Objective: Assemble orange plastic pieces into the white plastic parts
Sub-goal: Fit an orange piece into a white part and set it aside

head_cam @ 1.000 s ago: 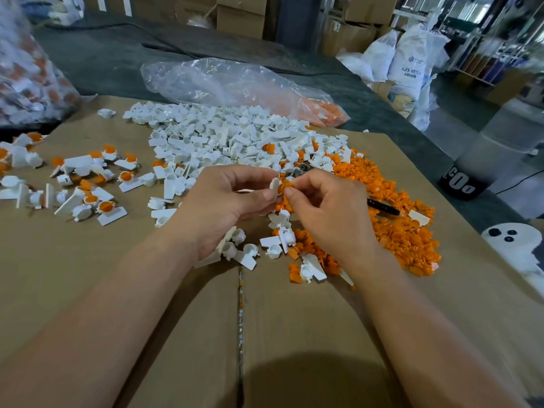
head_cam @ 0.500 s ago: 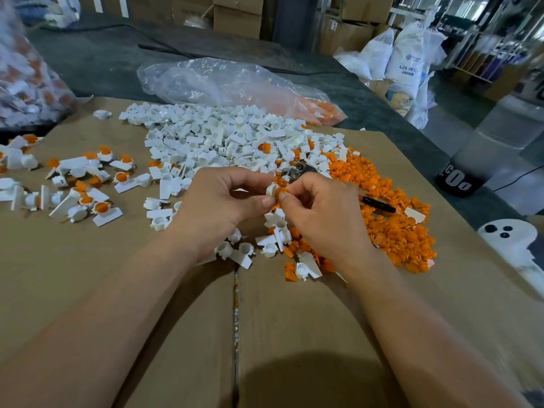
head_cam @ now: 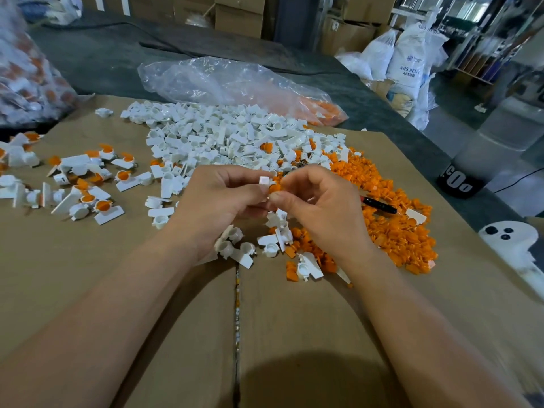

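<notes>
Cardboard surface (head_cam: 88,290): few done units (head_cam: 85,184) at left edge, white pile (head_cam: 223,136), orange pile (head_cam: 397,228) loose. Pinching white part (head_cam: 264,180) in left grip (head_cam: 217,201), orange piece (head_cam: 275,188) in right grip (head_cam: 321,207).

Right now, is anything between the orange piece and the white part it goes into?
Nothing visible. The left hand pinches the white part, and the right hand pinches the orange piece right against it, with no gap showing.
</notes>
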`<state>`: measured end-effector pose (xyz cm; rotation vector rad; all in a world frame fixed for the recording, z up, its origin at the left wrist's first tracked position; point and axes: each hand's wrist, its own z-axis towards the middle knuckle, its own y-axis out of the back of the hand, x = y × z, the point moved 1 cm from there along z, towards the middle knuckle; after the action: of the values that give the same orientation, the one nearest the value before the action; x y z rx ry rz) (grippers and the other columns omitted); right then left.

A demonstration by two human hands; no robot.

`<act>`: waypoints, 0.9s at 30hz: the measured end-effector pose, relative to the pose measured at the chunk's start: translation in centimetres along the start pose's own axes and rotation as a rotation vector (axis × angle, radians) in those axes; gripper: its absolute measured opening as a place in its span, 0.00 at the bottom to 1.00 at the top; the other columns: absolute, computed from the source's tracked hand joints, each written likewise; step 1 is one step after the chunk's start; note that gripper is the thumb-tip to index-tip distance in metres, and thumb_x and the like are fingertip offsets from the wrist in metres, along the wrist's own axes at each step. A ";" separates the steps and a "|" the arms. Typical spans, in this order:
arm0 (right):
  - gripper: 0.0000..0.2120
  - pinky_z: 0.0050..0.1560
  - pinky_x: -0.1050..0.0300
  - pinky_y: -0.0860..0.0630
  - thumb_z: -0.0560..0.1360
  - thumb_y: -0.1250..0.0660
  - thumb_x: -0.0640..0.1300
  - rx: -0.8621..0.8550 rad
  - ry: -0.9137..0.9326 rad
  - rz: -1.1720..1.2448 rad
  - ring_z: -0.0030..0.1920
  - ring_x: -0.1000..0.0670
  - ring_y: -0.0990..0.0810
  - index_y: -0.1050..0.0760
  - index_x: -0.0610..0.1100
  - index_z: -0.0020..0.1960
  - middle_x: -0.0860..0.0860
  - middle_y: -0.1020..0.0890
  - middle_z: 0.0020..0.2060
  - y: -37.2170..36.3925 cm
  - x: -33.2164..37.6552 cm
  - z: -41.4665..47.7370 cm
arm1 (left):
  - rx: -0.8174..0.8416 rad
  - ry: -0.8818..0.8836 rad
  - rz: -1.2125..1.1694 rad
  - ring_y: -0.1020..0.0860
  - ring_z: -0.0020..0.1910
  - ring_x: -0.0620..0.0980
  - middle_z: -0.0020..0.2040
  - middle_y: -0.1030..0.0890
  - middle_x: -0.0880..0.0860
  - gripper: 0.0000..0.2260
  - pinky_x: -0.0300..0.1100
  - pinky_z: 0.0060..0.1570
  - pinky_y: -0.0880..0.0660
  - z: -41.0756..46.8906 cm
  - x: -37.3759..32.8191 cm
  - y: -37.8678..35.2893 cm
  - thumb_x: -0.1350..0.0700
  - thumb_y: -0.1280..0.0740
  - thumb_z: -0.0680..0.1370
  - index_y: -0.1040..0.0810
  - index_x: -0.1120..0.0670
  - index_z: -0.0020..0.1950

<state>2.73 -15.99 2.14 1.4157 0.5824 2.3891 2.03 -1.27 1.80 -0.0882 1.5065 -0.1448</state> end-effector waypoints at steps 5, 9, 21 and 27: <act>0.16 0.50 0.60 0.22 0.68 0.27 0.39 0.035 0.044 0.126 0.47 0.58 0.19 0.23 0.53 0.51 0.58 0.19 0.44 -0.1 0.1 -0.1 | 0.026 0.032 -0.045 0.20 0.29 0.47 0.28 0.19 0.53 0.06 0.36 0.31 0.22 0.1 0.1 0.2 0.70 0.33 0.72 0.23 0.60 0.41; 0.17 0.50 0.62 0.22 0.67 0.28 0.35 0.005 0.058 0.190 0.47 0.57 0.19 0.23 0.45 0.54 0.55 0.19 0.43 -0.2 -0.2 -0.2 | 0.062 0.054 -0.055 0.20 0.29 0.48 0.29 0.19 0.54 0.04 0.38 0.34 0.20 0.1 0.1 0.2 0.66 0.31 0.68 0.24 0.60 0.39; 0.16 0.46 0.61 0.21 0.66 0.27 0.35 0.032 0.069 0.193 0.42 0.56 0.18 0.22 0.48 0.51 0.58 0.20 0.40 -0.4 -0.6 -0.2 | 0.080 0.012 0.061 0.20 0.27 0.49 0.29 0.19 0.55 0.06 0.37 0.32 0.21 0.0 0.1 0.4 0.60 0.28 0.62 0.21 0.59 0.37; 0.17 0.48 0.62 0.22 0.63 0.26 0.37 0.077 0.010 0.286 0.43 0.58 0.18 0.23 0.54 0.47 0.56 0.19 0.42 -0.4 -0.5 -0.1 | 0.052 0.050 0.053 0.21 0.25 0.48 0.27 0.20 0.56 0.04 0.34 0.26 0.25 0.1 0.0 0.4 0.68 0.31 0.71 0.23 0.62 0.37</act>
<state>2.93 -15.92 1.56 1.6168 0.5089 2.6188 2.12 -0.89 1.79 -0.0036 1.5530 -0.1445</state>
